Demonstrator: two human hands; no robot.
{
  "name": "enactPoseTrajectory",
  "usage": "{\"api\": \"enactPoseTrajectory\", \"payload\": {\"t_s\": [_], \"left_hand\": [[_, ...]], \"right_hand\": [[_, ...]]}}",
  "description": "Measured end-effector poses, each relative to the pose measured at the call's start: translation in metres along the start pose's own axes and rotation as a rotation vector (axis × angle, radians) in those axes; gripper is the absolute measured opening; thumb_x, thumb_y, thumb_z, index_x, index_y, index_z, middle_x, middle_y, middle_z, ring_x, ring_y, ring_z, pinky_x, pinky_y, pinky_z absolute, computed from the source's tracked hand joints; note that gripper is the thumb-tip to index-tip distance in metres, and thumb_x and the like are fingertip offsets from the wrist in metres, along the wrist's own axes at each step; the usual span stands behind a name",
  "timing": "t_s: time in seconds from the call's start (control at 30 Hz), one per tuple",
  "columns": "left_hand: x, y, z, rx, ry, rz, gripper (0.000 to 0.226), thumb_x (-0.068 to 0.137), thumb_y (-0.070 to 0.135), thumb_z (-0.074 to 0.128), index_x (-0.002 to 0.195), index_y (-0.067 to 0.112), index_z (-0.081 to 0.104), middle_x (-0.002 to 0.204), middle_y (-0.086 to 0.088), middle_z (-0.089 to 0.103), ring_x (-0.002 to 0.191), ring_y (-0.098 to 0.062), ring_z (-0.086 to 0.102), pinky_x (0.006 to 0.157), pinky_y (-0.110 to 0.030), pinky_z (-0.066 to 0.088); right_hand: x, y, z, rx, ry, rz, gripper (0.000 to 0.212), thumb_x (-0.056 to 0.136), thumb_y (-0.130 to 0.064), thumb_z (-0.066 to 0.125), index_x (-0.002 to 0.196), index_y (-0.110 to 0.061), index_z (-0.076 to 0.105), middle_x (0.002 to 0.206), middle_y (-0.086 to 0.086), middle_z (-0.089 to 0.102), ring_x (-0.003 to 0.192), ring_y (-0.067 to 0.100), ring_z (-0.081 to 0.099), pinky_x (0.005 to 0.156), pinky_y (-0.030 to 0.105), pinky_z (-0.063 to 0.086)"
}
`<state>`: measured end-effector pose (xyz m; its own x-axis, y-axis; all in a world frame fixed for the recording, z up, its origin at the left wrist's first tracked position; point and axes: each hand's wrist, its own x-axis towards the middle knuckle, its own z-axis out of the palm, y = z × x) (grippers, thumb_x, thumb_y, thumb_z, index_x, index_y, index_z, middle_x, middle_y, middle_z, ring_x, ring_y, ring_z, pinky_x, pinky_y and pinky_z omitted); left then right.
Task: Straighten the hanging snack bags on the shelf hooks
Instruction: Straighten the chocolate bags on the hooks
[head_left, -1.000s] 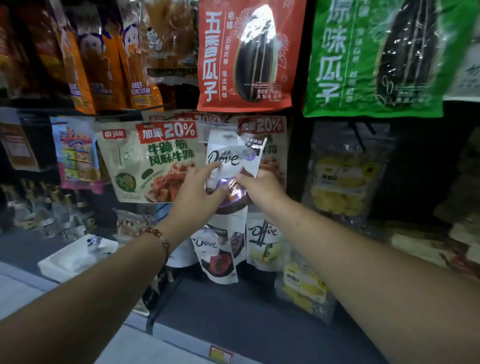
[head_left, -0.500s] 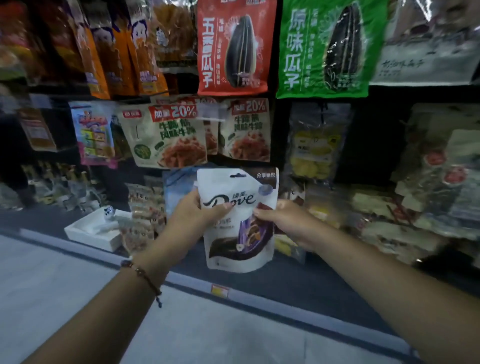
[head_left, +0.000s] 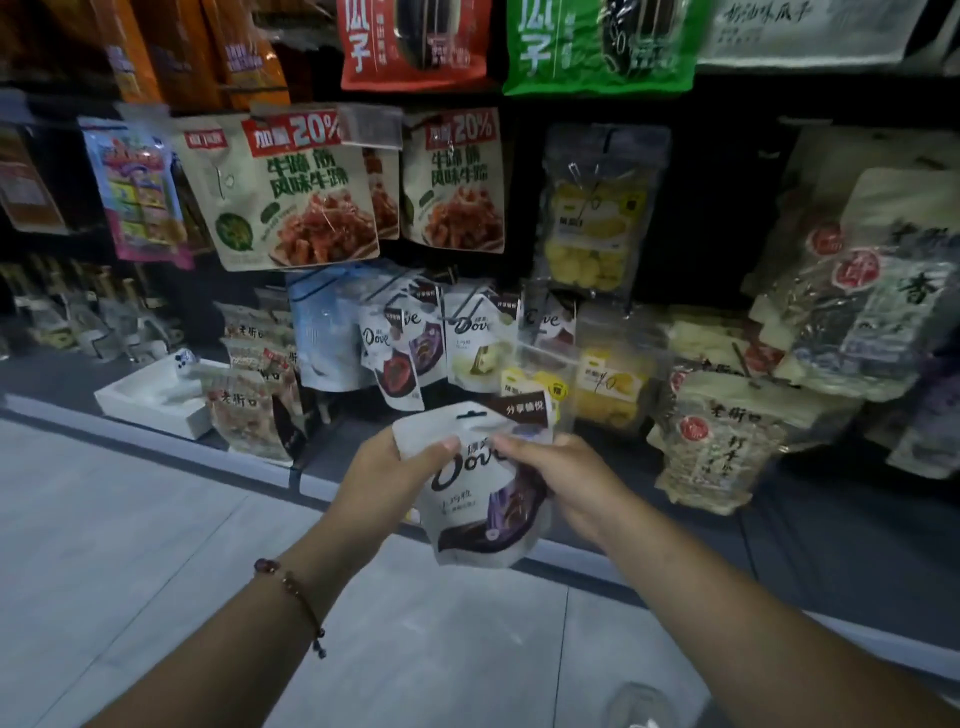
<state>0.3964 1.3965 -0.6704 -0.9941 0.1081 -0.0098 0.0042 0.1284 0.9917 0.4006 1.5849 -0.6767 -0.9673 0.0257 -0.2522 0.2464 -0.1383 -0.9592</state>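
You've drawn the Dove bag (head_left: 480, 483) lower and farther off the shelf hooks (head_left: 462, 306); your left hand (head_left: 387, 470) and right hand (head_left: 558, 475) are pinching its upper corners, thumbs in front.

"Dove" on held pouch (head_left: 480, 488), "20%" on beef-snack bag (head_left: 291, 192)
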Motion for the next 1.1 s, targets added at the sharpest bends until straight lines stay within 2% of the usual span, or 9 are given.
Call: {"api": "enactPoseTrajectory", "payload": {"t_s": [0.07,0.13,0.23,0.3,0.53,0.63,0.77,0.9,1.1], "left_hand": [[0.009,-0.002,-0.003,0.054,0.067,0.034,0.008,0.090,0.021,0.071,0.098,0.020,0.072,0.086,0.006,0.076,0.080,-0.014,0.073,0.064,-0.031,0.059],[0.019,-0.007,-0.004,0.205,0.101,0.069,0.003,0.089,0.022,0.071,0.090,0.024,0.071,0.078,0.010,0.074,0.073,-0.009,0.071,0.058,-0.025,0.055],[0.031,-0.014,0.002,0.453,0.086,0.106,0.008,0.088,0.031,0.070,0.081,0.029,0.066,0.074,0.010,0.071,0.070,-0.003,0.067,0.062,-0.029,0.055],[0.037,-0.016,0.005,0.502,0.085,0.111,0.014,0.089,0.036,0.068,0.078,0.028,0.064,0.074,0.010,0.070,0.071,-0.004,0.066,0.062,-0.031,0.053],[0.066,-0.026,0.009,0.419,0.066,0.148,0.014,0.091,0.037,0.063,0.083,0.028,0.069,0.076,0.008,0.072,0.073,-0.009,0.069,0.067,-0.039,0.058],[0.081,-0.026,0.012,0.410,0.098,0.151,0.013,0.093,0.036,0.062,0.084,0.029,0.068,0.076,0.009,0.070,0.073,-0.007,0.067,0.063,-0.031,0.052],[0.106,-0.023,0.014,0.381,0.154,0.147,0.014,0.095,0.035,0.061,0.082,0.032,0.064,0.074,0.010,0.068,0.068,-0.002,0.064,0.054,-0.021,0.045],[0.145,-0.027,0.016,0.365,0.191,0.182,0.014,0.095,0.033,0.061,0.084,0.024,0.064,0.079,0.004,0.067,0.077,-0.015,0.064,0.068,-0.036,0.054],[0.206,-0.025,0.022,0.345,0.237,0.233,0.018,0.096,0.036,0.060,0.092,0.019,0.062,0.079,0.011,0.062,0.072,0.000,0.057,0.057,-0.018,0.039]], "right_hand": [[0.007,0.007,-0.001,-0.044,0.031,0.022,0.026,0.078,-0.020,0.081,0.101,-0.007,0.075,0.094,0.012,0.077,0.090,0.029,0.074,0.087,0.040,0.058],[0.013,0.012,0.000,-0.059,0.049,0.033,0.024,0.077,-0.021,0.082,0.097,-0.009,0.076,0.092,0.012,0.077,0.088,0.030,0.074,0.091,0.046,0.057],[0.017,0.017,0.000,-0.038,0.084,0.036,0.024,0.080,-0.020,0.080,0.100,-0.007,0.075,0.089,0.011,0.077,0.084,0.029,0.075,0.084,0.039,0.059],[0.020,0.018,-0.001,-0.034,0.104,0.022,0.022,0.082,-0.019,0.078,0.100,-0.007,0.075,0.089,0.010,0.077,0.083,0.028,0.075,0.078,0.034,0.059],[0.045,0.012,0.008,-0.011,0.151,-0.047,0.015,0.085,-0.023,0.075,0.094,-0.011,0.074,0.084,0.011,0.077,0.079,0.029,0.075,0.075,0.037,0.060],[0.064,0.009,0.014,-0.002,0.187,-0.054,0.016,0.085,-0.024,0.076,0.094,-0.011,0.074,0.083,0.011,0.077,0.078,0.028,0.075,0.073,0.037,0.061],[0.098,0.006,0.020,0.004,0.229,-0.050,0.022,0.081,-0.028,0.079,0.096,-0.013,0.074,0.086,0.010,0.077,0.081,0.029,0.075,0.084,0.048,0.059],[0.132,0.005,0.024,-0.034,0.293,-0.076,0.024,0.080,-0.038,0.078,0.092,-0.018,0.072,0.085,0.004,0.077,0.084,0.026,0.074,0.087,0.048,0.058],[0.172,0.006,0.018,-0.188,0.381,-0.147,0.028,0.093,-0.045,0.059,0.095,-0.018,0.066,0.094,0.001,0.070,0.091,0.020,0.066,0.084,0.037,0.052]]}}
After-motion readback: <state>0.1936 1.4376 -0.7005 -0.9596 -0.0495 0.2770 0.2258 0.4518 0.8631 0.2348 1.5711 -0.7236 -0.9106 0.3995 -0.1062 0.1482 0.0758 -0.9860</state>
